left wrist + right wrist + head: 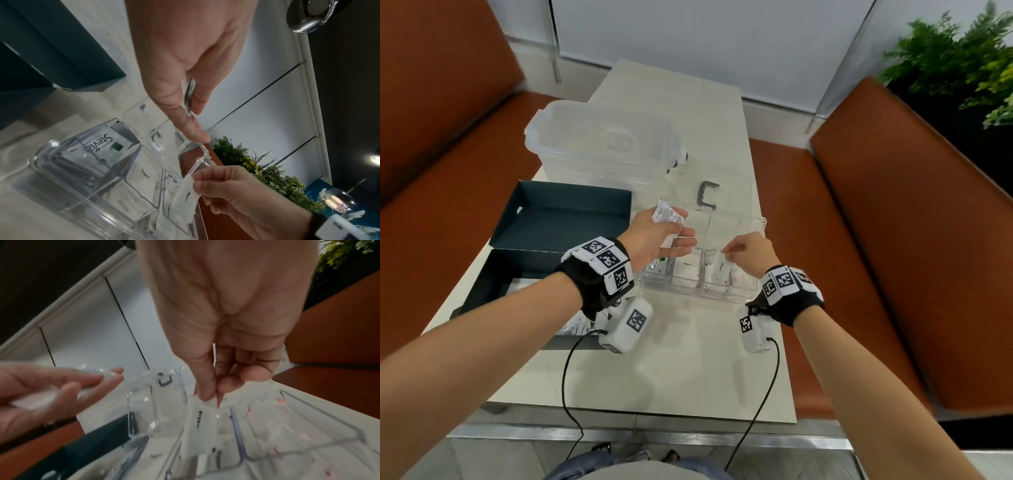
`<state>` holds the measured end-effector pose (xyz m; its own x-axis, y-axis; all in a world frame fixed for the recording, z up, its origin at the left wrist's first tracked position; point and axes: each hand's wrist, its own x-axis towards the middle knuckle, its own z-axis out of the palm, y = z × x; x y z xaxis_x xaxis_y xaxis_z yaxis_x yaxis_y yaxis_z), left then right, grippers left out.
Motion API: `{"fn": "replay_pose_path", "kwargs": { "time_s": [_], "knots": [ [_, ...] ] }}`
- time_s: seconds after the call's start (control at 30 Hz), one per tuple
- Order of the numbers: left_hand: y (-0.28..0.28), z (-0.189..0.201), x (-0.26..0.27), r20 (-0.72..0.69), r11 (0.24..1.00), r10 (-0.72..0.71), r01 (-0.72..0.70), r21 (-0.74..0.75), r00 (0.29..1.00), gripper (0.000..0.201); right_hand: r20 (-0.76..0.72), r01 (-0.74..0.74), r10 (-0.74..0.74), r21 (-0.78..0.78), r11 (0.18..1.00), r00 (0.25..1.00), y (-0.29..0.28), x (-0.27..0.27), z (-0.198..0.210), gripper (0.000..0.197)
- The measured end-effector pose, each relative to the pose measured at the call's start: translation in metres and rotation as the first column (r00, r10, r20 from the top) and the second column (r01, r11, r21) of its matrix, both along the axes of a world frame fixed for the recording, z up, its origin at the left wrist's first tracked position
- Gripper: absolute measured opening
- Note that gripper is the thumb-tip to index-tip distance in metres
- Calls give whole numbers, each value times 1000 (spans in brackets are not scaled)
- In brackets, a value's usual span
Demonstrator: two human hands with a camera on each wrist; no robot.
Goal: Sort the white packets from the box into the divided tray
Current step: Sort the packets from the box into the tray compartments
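I can read "Stevia" on a white packet in the end slot of the clear tray. The packet in the next slot says "Sugar". The packet my right hand pinches says "Pepper", a bit blurry. The print on the packet in my left hand is too small to read.

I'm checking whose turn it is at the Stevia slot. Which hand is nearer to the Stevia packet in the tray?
Left. The left hand hovers just above the Stevia packet, holding other packets; the right hand is across the tray, pinching a pepper packet.
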<state>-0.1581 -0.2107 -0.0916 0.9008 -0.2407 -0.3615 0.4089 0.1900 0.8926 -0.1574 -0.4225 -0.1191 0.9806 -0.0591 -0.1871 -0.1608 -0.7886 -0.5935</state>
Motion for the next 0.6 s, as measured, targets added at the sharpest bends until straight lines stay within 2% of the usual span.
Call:
{"fn": "replay_pose_path", "kwargs": {
  "time_s": [0.2, 0.37, 0.5, 0.6],
  "knots": [
    [1, 1, -2, -7, 1000, 4, -4, 2, 1000, 28, 23, -40, 43, -117, 992, 999, 10, 3, -18, 17],
    [5, 0, -3, -16, 1000, 13, -14, -6, 1000, 27, -22, -102, 100, -269, 958, 995, 17, 4, -26, 21],
    [3, 2, -4, -38, 1000, 13, -14, -27, 999, 20, -4, -119, 126, -363, 924, 992, 21, 1, -27, 15],
    [1, 5, -5, -100, 997, 12, -20, -76, 995, 28, 18, -115, 133, -396, 911, 991, 21, -4, -29, 13]
  ]
}}
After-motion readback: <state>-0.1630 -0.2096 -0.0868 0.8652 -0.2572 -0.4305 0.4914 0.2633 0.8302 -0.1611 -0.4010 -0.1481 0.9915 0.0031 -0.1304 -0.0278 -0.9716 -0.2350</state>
